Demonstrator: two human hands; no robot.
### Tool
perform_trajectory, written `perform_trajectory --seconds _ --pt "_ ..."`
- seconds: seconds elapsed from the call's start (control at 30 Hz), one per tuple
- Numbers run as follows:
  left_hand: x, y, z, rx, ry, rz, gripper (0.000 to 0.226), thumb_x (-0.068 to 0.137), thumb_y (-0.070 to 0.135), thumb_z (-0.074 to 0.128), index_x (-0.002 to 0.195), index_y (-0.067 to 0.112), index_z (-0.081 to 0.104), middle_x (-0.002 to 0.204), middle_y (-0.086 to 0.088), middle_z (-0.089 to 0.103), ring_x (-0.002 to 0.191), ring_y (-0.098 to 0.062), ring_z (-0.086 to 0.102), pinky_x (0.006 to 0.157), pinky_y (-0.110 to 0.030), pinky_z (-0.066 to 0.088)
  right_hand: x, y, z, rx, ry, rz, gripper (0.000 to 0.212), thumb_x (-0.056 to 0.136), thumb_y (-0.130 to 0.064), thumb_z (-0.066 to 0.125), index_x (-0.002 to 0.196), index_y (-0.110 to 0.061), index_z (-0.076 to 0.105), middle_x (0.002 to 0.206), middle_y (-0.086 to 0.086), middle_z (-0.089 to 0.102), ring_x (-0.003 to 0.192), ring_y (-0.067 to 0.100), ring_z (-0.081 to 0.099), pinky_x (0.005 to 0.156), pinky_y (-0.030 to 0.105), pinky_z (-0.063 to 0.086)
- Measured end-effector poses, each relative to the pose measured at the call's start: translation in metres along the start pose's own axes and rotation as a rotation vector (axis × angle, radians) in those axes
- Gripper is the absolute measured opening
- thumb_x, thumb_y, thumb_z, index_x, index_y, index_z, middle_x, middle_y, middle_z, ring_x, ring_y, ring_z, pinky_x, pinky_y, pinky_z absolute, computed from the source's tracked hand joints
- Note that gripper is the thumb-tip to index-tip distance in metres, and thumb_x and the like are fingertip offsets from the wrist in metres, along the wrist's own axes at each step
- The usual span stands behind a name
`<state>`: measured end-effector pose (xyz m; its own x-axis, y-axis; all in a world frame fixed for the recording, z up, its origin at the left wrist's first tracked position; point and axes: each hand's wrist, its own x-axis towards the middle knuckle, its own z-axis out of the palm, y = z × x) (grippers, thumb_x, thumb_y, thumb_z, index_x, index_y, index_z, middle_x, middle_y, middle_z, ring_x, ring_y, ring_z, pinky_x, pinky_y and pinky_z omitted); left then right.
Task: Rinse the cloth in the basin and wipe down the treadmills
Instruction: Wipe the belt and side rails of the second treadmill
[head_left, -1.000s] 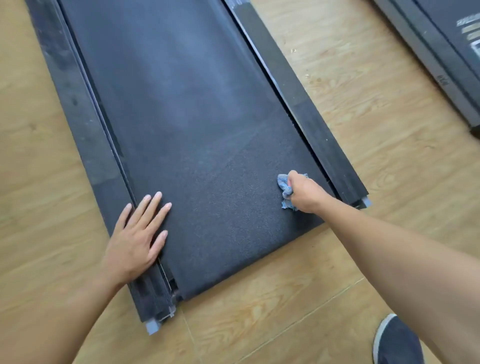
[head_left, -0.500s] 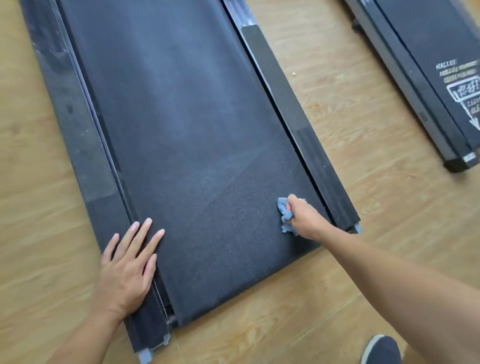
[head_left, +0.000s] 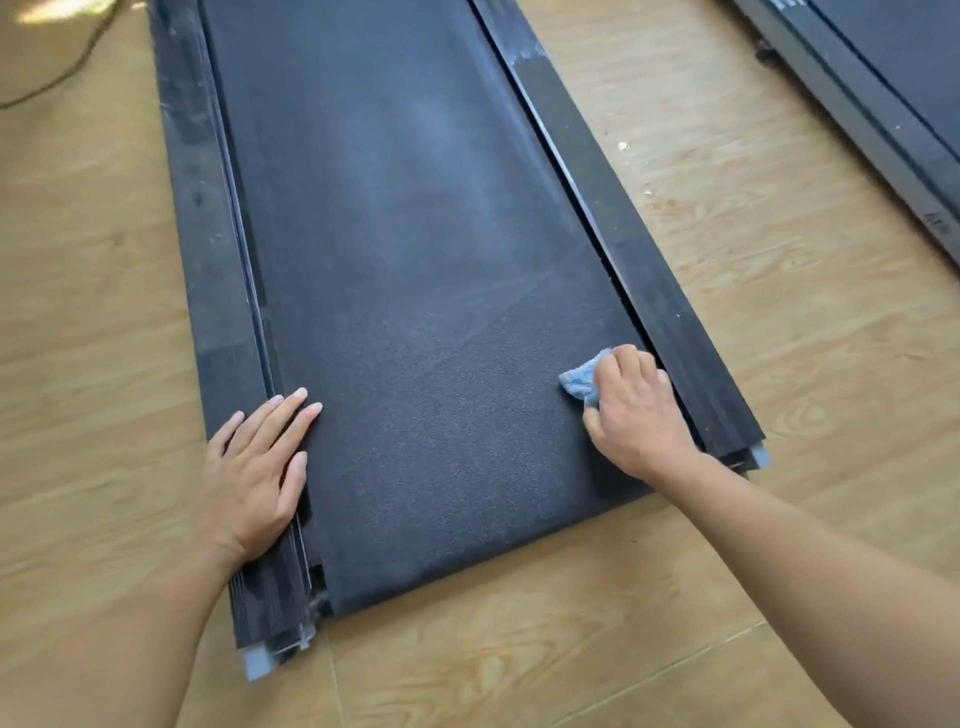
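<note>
Head view: the treadmill (head_left: 415, 260) lies flat on the wood floor (head_left: 779, 322), belt running near to far. The right hand (head_left: 634, 410) has its fingers curled round a small blue cloth (head_left: 579, 382), bunched up on the belt at the near right, just beside the side rail. The left hand (head_left: 254, 473) is spread flat, palm down, across the near left rail and belt edge. A second treadmill (head_left: 883, 104) pokes in at the far right.
</note>
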<state>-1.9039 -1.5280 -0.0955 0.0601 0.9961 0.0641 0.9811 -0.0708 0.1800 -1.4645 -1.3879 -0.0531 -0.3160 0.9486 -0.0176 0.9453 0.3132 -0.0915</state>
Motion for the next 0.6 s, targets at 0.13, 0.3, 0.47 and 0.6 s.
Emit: perform_trajectory --seconds 0.13,0.3,0.47,0.6 --pt "0.001 -0.004 -0.002 -0.01 0.006 0.004 0.058 0.106 0.032 0.033 0.162 0.024 0.045 0.172 0.009 0.035 0.157 -0.017 0.037 0.127 -0.046 0.023 -0.004 -0.005 0.022 0.263 -0.066 0.071 0.045 0.094 -0.02 0.056 0.136 -0.011 0.044 0.16 0.009 0.032 0.151 0.027 0.026 0.117 0.05 0.034" --pt "-0.001 -0.003 -0.001 -0.009 0.015 0.0 0.057 0.108 0.033 0.033 0.163 0.024 0.042 0.173 0.01 0.033 0.158 -0.014 0.034 0.128 -0.048 0.024 -0.015 -0.045 0.041 0.176 -0.222 0.135 0.088 0.104 -0.06 0.031 0.165 -0.007 -0.002 0.172 0.011 -0.016 0.158 0.024 -0.022 0.129 0.046 -0.006" --pt "-0.002 -0.005 0.001 -0.035 0.022 -0.008 0.056 0.108 0.026 0.034 0.163 0.023 0.042 0.172 0.011 0.033 0.159 -0.013 0.032 0.129 -0.047 0.024 -0.015 -0.139 0.051 0.139 -0.252 -0.064 0.085 0.102 -0.059 0.018 0.164 -0.004 -0.004 0.17 0.017 -0.019 0.156 0.03 -0.026 0.129 0.05 -0.004" --pt "-0.003 -0.009 0.0 -0.094 0.029 -0.02 0.056 0.107 0.022 0.035 0.163 0.024 0.043 0.172 0.011 0.035 0.159 -0.011 0.032 0.129 -0.047 0.024 -0.036 -0.252 0.063 0.224 -0.303 -0.429 0.08 0.106 -0.049 0.034 0.164 -0.003 0.004 0.171 0.018 -0.014 0.157 0.031 -0.021 0.129 0.05 0.0"
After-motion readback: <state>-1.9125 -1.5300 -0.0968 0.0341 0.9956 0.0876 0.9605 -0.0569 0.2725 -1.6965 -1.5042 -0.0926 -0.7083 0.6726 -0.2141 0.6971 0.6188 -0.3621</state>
